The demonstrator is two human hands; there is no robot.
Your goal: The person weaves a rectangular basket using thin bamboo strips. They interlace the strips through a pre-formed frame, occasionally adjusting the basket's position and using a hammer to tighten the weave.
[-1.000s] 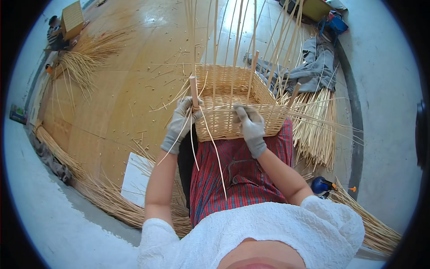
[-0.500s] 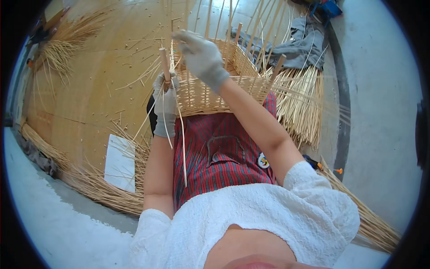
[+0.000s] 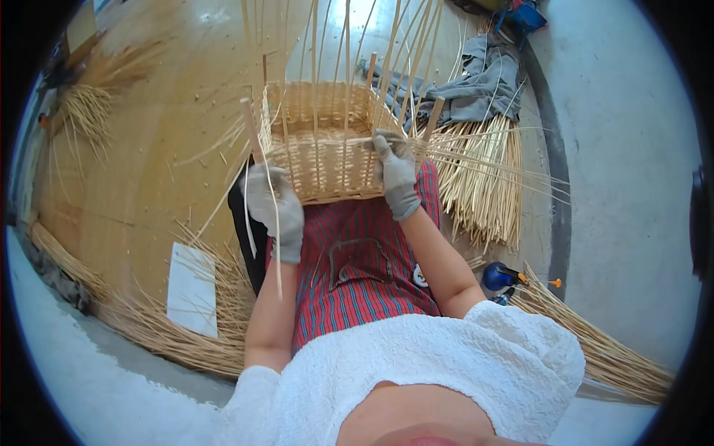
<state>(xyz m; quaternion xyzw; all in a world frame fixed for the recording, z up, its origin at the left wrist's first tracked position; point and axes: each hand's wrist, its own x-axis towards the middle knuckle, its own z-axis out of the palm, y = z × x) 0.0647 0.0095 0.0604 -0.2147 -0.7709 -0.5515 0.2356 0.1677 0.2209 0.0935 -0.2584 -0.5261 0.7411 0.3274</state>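
Note:
A half-woven wicker basket [image 3: 331, 171] rests on my lap, tilted so that its inside shows. Tall thin stakes rise from its walls, and thicker wooden posts stand at its corners. Both my hands wear pale grey work gloves. At the near left corner, my left hand [image 3: 274, 204] is closed on the basket, below the post [image 3: 251, 126]; it is slightly blurred and some fingertips are hidden. Loose cane strands [image 3: 277, 230] hang beside it. My right hand [image 3: 396, 171] grips the near wall's rim towards the right corner, where several long strands stick out sideways.
A bundle of cane [image 3: 483, 186] lies on the right, partly under a grey cloth [image 3: 487, 85]. More cane [image 3: 163, 320] and a white sheet [image 3: 192, 288] are at the left. A blue spray bottle [image 3: 497, 276] stands by my right elbow. Offcuts litter the wooden board [image 3: 163, 149].
My right hand has come down from above the left post to the rim at the right. My left hand has slid lower, below the post. The basket has shifted left and tilted.

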